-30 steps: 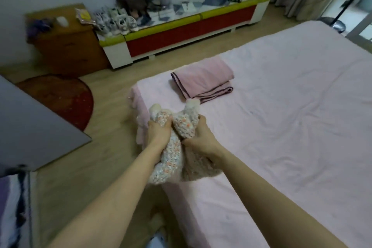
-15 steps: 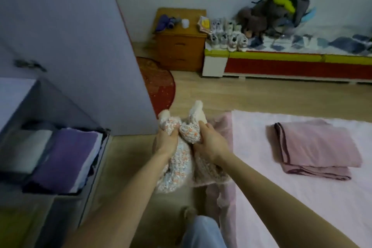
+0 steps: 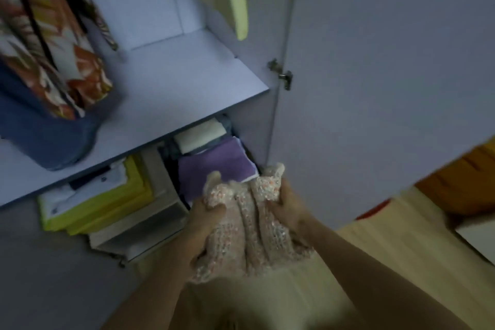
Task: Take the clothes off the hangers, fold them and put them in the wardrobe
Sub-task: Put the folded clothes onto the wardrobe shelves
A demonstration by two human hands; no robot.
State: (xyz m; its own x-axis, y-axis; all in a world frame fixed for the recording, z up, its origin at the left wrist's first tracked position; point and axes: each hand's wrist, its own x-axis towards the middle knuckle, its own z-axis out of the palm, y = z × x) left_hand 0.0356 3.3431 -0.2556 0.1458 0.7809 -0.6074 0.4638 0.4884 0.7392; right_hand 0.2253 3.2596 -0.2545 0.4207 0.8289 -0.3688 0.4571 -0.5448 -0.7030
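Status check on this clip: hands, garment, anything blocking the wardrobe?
Left hand and right hand both grip the bunched knit garment. Garment held before the open wardrobe's lower compartment, above the purple folded stack. Nothing in the way.

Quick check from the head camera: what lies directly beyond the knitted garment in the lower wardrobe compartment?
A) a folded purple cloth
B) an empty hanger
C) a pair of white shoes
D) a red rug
A: the folded purple cloth lies in the compartment under the shelf, just past the knitted garment gripped by the left hand and right hand.
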